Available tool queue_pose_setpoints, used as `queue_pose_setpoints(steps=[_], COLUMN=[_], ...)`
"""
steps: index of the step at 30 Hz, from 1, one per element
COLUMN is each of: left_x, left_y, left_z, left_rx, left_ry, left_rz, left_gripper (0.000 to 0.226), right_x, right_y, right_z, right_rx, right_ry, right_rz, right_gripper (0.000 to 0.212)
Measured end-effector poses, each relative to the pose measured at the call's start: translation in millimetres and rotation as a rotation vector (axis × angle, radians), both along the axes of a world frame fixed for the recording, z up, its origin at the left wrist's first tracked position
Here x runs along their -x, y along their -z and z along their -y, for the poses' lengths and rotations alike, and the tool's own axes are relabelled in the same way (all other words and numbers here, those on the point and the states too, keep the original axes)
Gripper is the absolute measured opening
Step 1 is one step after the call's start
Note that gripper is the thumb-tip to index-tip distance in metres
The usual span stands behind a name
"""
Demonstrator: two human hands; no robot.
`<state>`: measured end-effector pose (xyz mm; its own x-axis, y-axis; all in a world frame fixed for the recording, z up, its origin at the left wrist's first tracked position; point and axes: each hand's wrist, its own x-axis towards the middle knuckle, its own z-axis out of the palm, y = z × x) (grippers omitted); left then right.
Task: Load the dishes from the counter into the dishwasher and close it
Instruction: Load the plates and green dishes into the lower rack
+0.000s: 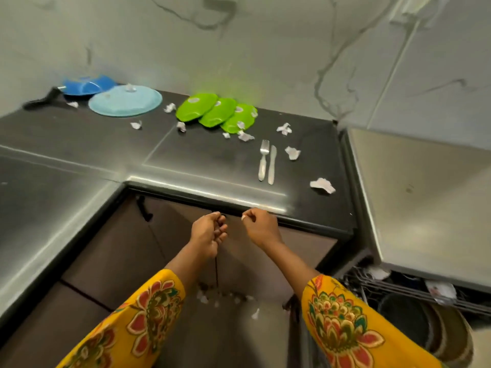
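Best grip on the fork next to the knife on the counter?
Probably the fork by its handle end, near the counter's front edge, coming from its left: it lies flat, tines pointing to the wall, and the knife crowds its right side.

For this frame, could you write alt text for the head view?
Both hands, left and right, hang loosely curled below the dark counter edge. On it lie three green plates, a pale blue plate, a fork, a knife and paper scraps. The dishwasher stands open at right.
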<state>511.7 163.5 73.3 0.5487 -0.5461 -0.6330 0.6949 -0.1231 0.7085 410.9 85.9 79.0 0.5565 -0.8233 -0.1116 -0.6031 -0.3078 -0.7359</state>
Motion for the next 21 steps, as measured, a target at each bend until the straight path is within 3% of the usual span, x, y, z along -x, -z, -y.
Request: queue_pose_setpoints(steps=[21], left_x=[-191], left_y=[-20], left_z=[24], left_rx=[0.060], left_ry=[-0.171], left_rz=[0.081], left_gripper=[0.016], right_x=[-202], right_y=[-13], right_z=[58], right_rx=[-0.050], right_ry=[0.009], right_rz=[-0.025], right_gripper=[0.024])
